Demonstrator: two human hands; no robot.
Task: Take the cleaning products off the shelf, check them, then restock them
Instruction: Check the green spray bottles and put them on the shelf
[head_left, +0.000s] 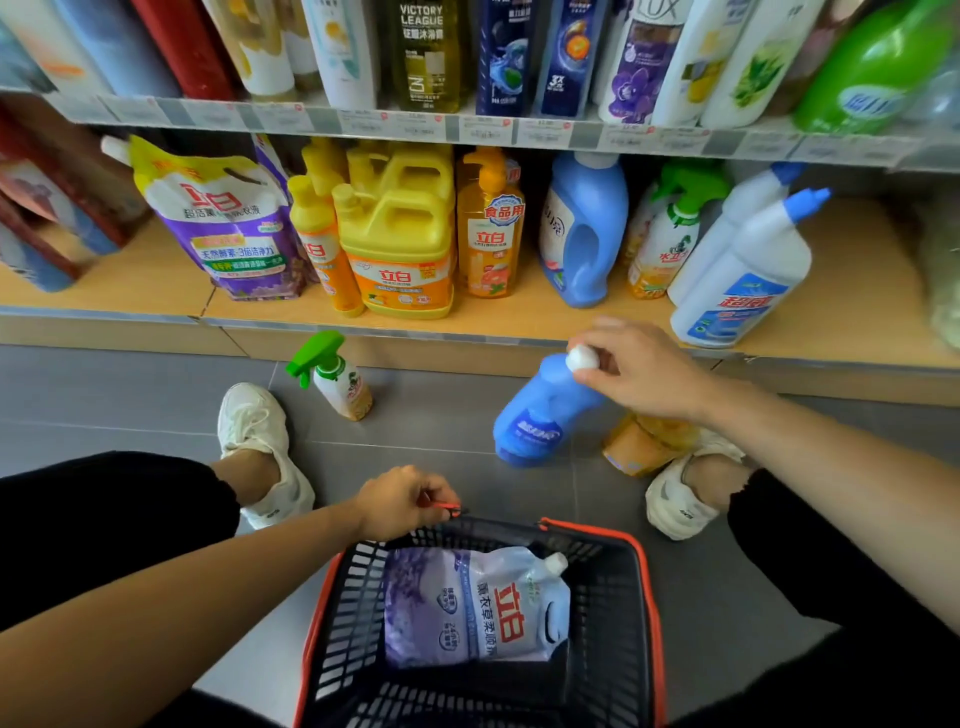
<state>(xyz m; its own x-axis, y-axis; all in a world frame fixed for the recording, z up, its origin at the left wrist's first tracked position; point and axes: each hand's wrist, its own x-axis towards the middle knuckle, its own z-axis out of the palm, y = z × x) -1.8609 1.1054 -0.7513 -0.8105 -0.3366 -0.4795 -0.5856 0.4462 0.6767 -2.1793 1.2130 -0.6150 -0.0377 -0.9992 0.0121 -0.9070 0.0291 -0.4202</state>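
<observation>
We grip the blue bottle by its white cap w/ right hand, bottle tilted on floor beyond the basket. Left hand pinches basket handle; refill pouch lies inside basket.

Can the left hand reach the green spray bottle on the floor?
Probably yes: the left hand grips the basket handle, but only bare floor separates it from the spray bottle.

Pouch in basket

You are facing a shop aisle, where price-tag strips are edging shelves crowded with detergent bottles, a shopping basket sitting below.
</observation>
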